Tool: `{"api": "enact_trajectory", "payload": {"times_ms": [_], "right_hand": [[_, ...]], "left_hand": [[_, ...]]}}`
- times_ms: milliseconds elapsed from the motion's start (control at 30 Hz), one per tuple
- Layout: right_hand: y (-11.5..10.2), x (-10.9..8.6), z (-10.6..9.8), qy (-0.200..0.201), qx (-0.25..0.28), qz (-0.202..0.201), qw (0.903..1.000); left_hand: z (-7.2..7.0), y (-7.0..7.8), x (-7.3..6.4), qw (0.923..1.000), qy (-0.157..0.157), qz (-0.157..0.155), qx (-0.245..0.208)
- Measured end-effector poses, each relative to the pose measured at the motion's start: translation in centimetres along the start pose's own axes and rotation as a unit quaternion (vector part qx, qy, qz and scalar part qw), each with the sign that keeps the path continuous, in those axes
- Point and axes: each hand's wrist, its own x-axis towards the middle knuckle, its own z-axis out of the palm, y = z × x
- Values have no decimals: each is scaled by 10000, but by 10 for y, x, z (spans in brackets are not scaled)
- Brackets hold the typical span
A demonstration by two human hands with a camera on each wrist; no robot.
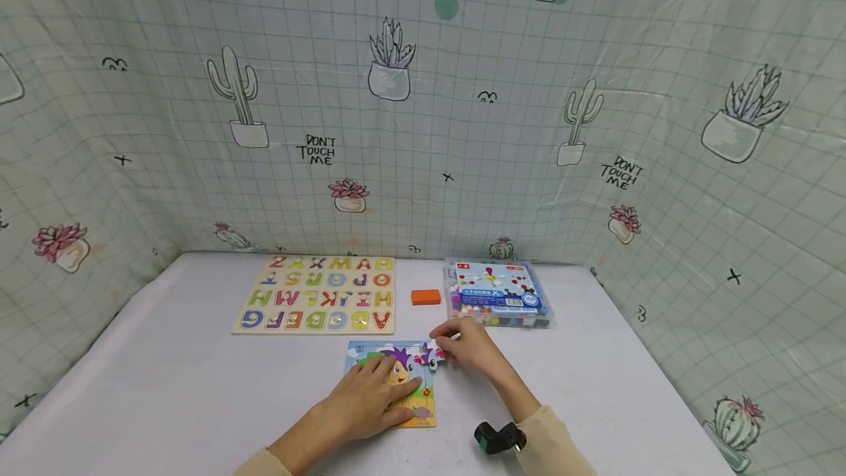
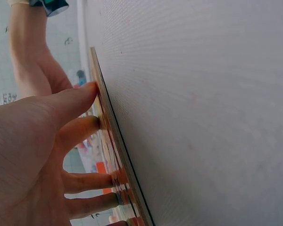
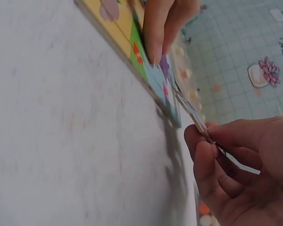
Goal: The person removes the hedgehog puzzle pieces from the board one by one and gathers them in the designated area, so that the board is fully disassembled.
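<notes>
Puzzle piece [image 1: 432,356] pinched in right hand [image 1: 469,344], perhaps touching the puzzle board [image 1: 427,419].

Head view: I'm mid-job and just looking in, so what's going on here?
A person is handling a picture puzzle. Their left hand rests on it, fingers spread, while the right hand pinches a piece by the corner at far right. The piece is tilted and not lying flat in place; whether it touches the puzzle, I can't tell. Farther back lie a letter board, an orange block and a plastic box.
</notes>
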Motion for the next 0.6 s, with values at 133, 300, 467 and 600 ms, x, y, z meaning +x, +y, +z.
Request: {"api": "enact_trajectory", "payload": {"times_ms": [133,300,467,600], "right_hand": [[10,-4,-6,108,-18,-47,9999],[20,-7,-12,184,-18,121,9998],[27,-8,-15,250,-10,349,9991],[30,-9,-19,317,-48,455,9984]], "left_hand": [[-1,0,-1,10000,18,18,8],[-1,-1,0,10000,6,31,-18],[-1,-1,0,10000,-25,18,-48],[-1,-1,-1,9999,-32,16,-115]]}}
